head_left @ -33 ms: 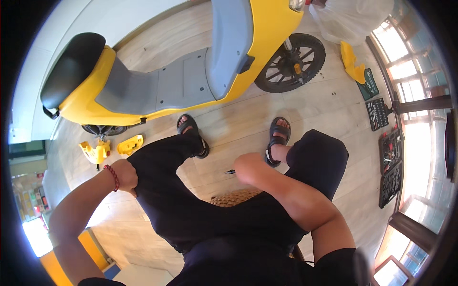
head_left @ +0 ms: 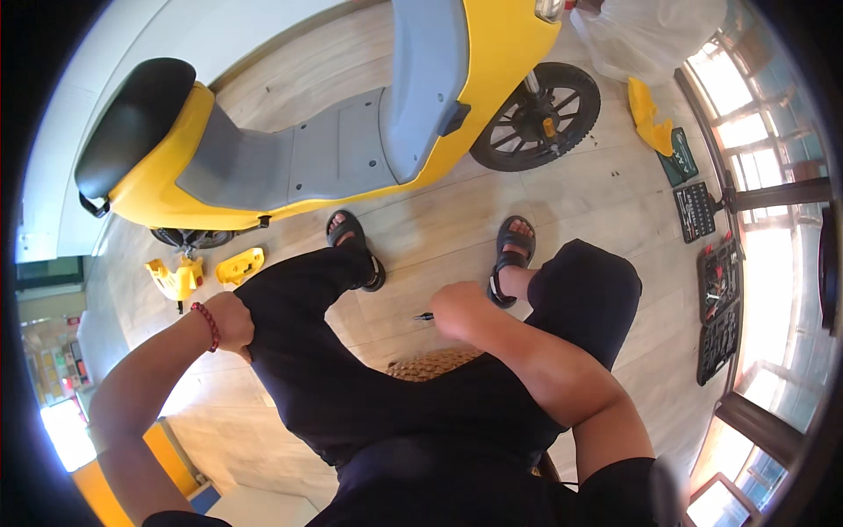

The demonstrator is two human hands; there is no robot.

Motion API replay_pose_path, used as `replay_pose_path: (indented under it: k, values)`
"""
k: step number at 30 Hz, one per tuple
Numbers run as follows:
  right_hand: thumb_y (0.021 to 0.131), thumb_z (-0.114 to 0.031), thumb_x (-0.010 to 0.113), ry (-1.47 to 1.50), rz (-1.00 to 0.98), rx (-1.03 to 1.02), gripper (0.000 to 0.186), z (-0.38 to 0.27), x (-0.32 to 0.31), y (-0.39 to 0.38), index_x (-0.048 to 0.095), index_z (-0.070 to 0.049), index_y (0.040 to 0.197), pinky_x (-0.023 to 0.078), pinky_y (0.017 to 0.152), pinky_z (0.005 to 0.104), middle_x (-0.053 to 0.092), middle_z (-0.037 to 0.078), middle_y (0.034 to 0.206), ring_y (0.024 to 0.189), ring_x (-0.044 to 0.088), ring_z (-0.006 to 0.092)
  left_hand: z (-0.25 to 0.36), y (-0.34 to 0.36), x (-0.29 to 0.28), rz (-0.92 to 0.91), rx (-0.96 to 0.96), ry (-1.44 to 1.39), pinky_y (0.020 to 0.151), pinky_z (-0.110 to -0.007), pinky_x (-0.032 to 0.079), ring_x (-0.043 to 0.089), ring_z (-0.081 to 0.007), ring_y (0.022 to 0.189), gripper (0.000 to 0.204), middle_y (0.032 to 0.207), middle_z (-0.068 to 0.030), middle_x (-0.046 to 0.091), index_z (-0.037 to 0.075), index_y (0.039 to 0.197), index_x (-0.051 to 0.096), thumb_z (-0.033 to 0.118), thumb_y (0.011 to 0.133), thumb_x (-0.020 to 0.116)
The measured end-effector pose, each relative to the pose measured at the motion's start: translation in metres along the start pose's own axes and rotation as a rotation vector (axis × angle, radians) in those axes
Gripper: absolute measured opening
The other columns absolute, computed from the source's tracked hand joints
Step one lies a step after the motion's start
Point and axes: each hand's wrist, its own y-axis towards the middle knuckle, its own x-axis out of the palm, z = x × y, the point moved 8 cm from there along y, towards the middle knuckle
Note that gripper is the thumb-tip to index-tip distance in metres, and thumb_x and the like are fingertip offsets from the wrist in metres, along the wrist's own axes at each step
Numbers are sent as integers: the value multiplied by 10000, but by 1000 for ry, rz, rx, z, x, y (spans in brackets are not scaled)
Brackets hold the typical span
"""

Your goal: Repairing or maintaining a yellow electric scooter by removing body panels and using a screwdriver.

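Observation:
My right hand (head_left: 458, 311) is closed around a small dark-handled screwdriver (head_left: 425, 316) whose tip pokes out to the left, held between my knees above the wooden floor. My left hand (head_left: 231, 323), with a red bead bracelet (head_left: 209, 326) at the wrist, rests with curled fingers against my left thigh in black trousers. I sit on a woven stool (head_left: 432, 363), feet in black sandals (head_left: 356, 248). In front of me stands a yellow and grey scooter (head_left: 351, 149) with a black seat (head_left: 132, 123) and a black front wheel (head_left: 536, 116).
Two yellow body panels (head_left: 180, 277) (head_left: 242, 264) lie on the floor by the scooter's rear. Another yellow part (head_left: 650, 116) and open black tool cases (head_left: 720, 307) lie along the windows at the right. A white plastic bag (head_left: 654, 35) sits beyond the front wheel.

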Motion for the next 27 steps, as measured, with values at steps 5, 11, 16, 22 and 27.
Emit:
replay_pose_path:
  k: [5, 11, 16, 22, 27]
  values:
    - [652, -156, 625, -19, -17, 22, 223, -1, -1, -2, 675, -100, 862, 471, 664, 353, 650, 87, 872, 847, 624, 244, 1, 2, 9, 15, 7, -3, 619, -356, 489, 624, -247, 705, 493, 685, -56, 640, 130, 683, 674, 588, 736, 500]
    - [669, -148, 616, -22, -20, 18, 221, -1, -3, -4, 674, -94, 875, 470, 675, 360, 647, 97, 901, 857, 622, 248, 1, 4, 11, 88, 26, -17, 592, -357, 476, 615, -259, 647, 550, 650, -75, 630, 121, 646, 669, 631, 722, 480]
    - [675, -143, 614, -30, -6, 22, 211, 0, -1, -2, 674, -90, 870, 470, 675, 363, 645, 104, 908, 859, 620, 251, 0, 2, 5, 29, -1, -6, 621, -354, 487, 622, -251, 707, 489, 682, -58, 638, 135, 677, 675, 589, 732, 502]
    - [660, -133, 630, 0, 12, 27, 217, 0, -5, -5, 675, -94, 870, 468, 679, 368, 644, 101, 914, 866, 617, 245, 0, -1, 2, -2, -19, -11, 621, -358, 489, 623, -257, 712, 490, 694, -63, 641, 140, 694, 678, 592, 738, 493]
    - [656, -140, 635, -2, 5, 23, 220, 1, -3, -6, 675, -97, 868, 470, 676, 371, 644, 97, 918, 865, 618, 243, 2, 3, 4, -9, -8, 6, 619, -365, 491, 624, -262, 711, 502, 697, -65, 642, 143, 699, 680, 603, 739, 482]
